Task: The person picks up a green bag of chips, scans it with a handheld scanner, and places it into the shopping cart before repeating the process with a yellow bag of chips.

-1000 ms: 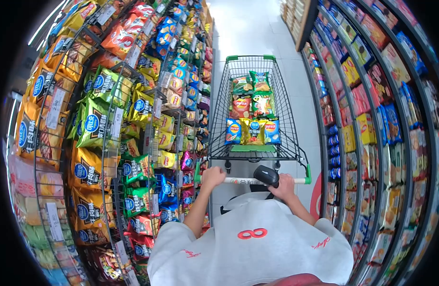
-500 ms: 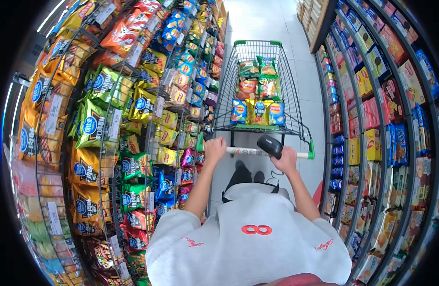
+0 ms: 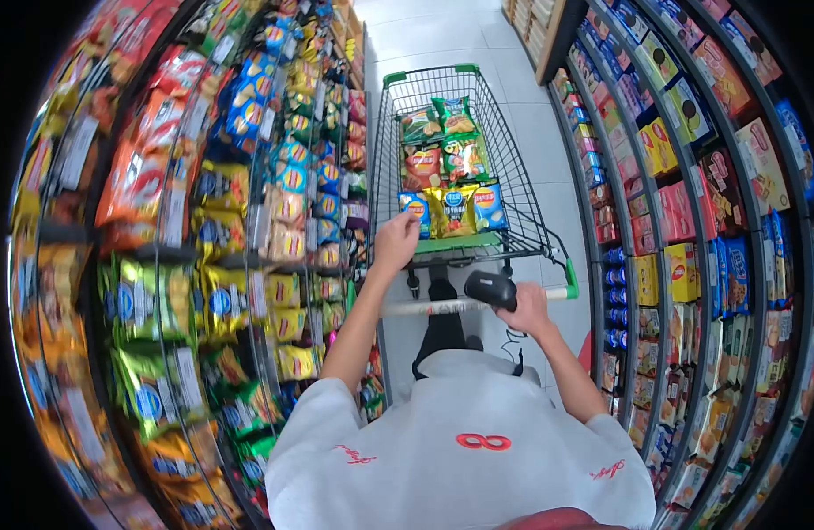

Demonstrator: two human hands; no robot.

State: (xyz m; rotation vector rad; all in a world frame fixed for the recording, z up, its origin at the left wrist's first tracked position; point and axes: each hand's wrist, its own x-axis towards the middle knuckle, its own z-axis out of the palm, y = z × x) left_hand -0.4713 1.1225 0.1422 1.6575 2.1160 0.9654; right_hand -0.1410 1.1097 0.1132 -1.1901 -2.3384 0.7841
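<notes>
Snack bags (image 3: 146,296) crowd the left of the frame, boxes (image 3: 676,212) the right. Right hand (image 3: 525,307) grips the handle (image 3: 425,308) of the cart (image 3: 460,244), beside a black pod (image 3: 491,288). Left hand (image 3: 398,241), off the bar, seems to be reaching for the blue bag (image 3: 418,203), upper centre; contact I can't tell. Any grasp calls for clearing the near rim.

My pale grey short-sleeved shirt (image 3: 460,481), red 8 (image 3: 483,441) on front, red script (image 3: 354,456) either side; dark trousers (image 3: 442,334) below
</notes>
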